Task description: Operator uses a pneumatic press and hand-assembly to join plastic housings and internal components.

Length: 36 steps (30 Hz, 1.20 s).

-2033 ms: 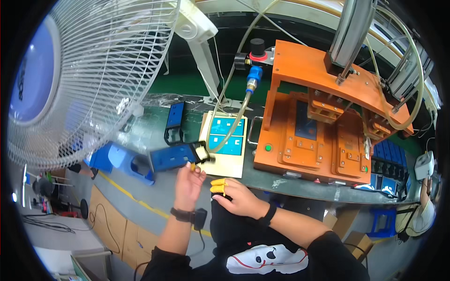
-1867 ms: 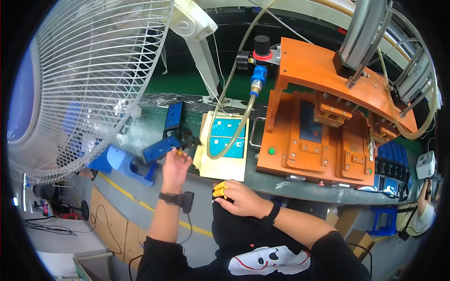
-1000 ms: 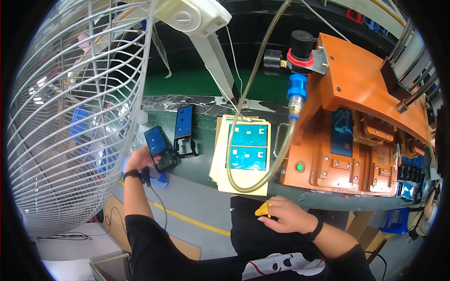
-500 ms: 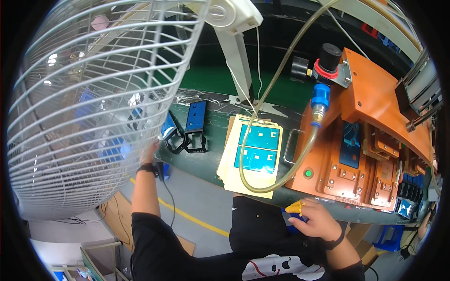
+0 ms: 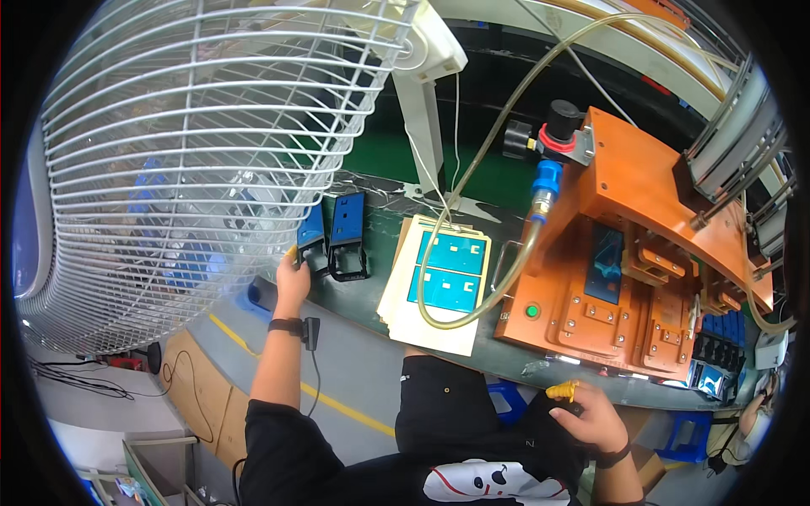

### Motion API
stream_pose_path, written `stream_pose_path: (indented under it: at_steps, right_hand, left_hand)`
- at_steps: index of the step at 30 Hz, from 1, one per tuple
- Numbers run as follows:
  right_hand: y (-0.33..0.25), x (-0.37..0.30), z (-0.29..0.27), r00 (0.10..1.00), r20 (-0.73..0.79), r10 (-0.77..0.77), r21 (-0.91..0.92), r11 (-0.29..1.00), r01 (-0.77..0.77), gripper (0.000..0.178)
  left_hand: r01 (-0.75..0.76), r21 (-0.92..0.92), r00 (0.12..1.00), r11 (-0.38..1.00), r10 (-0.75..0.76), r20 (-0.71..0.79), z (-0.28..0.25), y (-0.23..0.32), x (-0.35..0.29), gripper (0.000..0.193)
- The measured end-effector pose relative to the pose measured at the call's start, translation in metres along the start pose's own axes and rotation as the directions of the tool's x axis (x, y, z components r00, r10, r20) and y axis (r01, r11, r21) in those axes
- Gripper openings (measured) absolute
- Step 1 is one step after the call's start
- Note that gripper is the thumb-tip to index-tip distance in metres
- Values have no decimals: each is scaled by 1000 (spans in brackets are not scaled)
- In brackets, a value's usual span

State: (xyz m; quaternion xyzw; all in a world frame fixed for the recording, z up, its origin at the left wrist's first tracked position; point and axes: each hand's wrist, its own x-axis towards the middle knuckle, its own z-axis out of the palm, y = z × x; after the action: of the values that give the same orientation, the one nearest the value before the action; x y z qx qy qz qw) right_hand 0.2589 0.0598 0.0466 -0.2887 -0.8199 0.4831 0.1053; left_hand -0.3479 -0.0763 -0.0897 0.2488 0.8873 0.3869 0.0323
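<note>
My left hand [image 5: 292,277] reaches to the bench just beside the fan guard. Its fingers, one with a yellow cover, close on the lower left edge of a blue-and-black plastic frame [image 5: 311,226]; the guard partly hides this frame. A second similar frame [image 5: 347,218] lies to its right, blue panel away from me and black bracket toward me. Over my lap, my right hand [image 5: 596,419] hovers with thumb and forefinger apart and nothing visible in it. Yellow covers sit on its fingertips.
A large white wire fan guard [image 5: 194,160] fills the left. Yellow sheets [image 5: 447,331] with two blue-green panels [image 5: 447,289] lie mid-bench under a looping clear hose [image 5: 506,295]. An orange press [image 5: 540,316] stands right, holding a dark panel [image 5: 604,266]. More blue-and-black parts [image 5: 719,346] lie beyond it.
My left hand has come out from behind the fan guard to the left frame, which now lies straighter beside the other. My right hand has moved slightly down. The whole view has shifted.
</note>
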Motion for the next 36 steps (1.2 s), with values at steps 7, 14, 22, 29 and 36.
stream_pose_path:
  at_steps: [7,14,22,29,36]
  right_hand:
    - [13,-26,8,994,-79,76,37,997,-73,30]
    - [22,-45,0,989,-138,47,-39,998,-52,31]
    - [50,-57,-11,992,-105,-74,-140,988,59,32]
    - [70,-118,-23,961,-273,42,-116,990,-76,34]
    - [100,-180,-103,824,-523,217,331,943,-38,25]
  left_hand:
    - [-141,68,979,988,149,-136,-3,12,-16,47]
    - [-414,127,907,901,421,-33,41,49,-67,51]
    - [-246,-152,969,957,247,-12,64,10,3,39]
    - [-344,-69,934,936,349,71,109,69,6,30]
    - [-510,84,846,856,516,-129,90,29,6,43]
